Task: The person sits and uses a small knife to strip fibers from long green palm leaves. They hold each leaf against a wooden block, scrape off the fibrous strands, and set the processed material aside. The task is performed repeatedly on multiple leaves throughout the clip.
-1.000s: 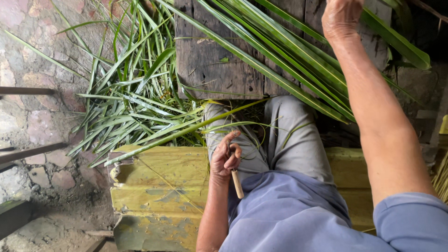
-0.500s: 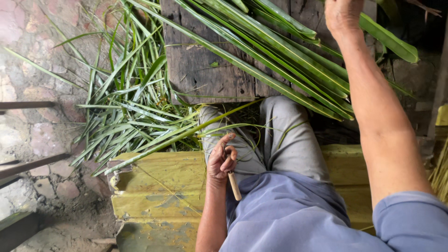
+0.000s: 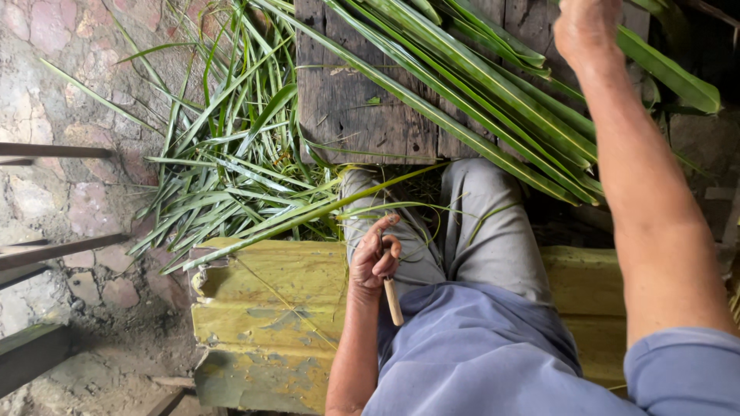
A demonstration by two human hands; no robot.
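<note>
Head | left hand [image 3: 375, 258] unmoved, fist closed on wooden-handled tool [image 3: 393, 300] | right hand [image 3: 587, 31] still raised, gripping long green leaves [image 3: 478, 85]

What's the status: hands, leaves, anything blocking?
Left hand closed on a short pale wooden-handled tool at the knee. Right hand raised, grip on long green leaves across the dark wooden board. Nothing blocking.

A worn yellow bench [image 3: 270, 308] stands on stone paving [image 3: 54, 92] — dark weathered planks [image 3: 347, 100] beyond it.
</note>
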